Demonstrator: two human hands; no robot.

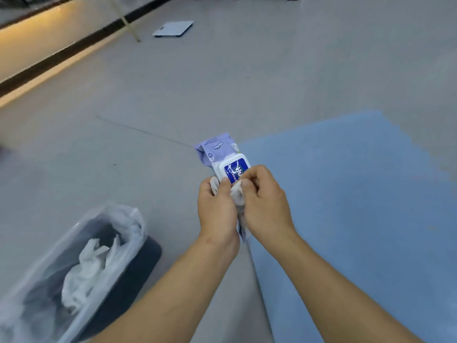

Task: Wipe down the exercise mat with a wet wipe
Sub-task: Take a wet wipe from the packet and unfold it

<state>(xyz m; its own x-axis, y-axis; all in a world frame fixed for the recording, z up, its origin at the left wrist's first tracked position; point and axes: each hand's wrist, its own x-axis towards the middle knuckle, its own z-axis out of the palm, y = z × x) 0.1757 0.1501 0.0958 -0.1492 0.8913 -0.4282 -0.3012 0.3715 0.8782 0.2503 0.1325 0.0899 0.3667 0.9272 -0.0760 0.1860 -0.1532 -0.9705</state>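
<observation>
A gym-like room: grey floor [148,95], blue exercise mat [358,206], flat scale [173,28] beyond.

Glossy plastic wipe pack [217,151], matt foam mat [358,206], crumpled wipes.

Both hands are held together above the floor at the edge of the blue exercise mat [358,206]. The left hand [216,206] grips a lilac wipe pack [218,151] with a white lid, and the right hand [267,206] pinches a white wet wipe [237,195] at the lid. To the left, a bin [138,271] with a clear liner holds crumpled white wipes [86,266]. A flat grey board [173,28] lies well apart on the grey floor [148,95].
</observation>
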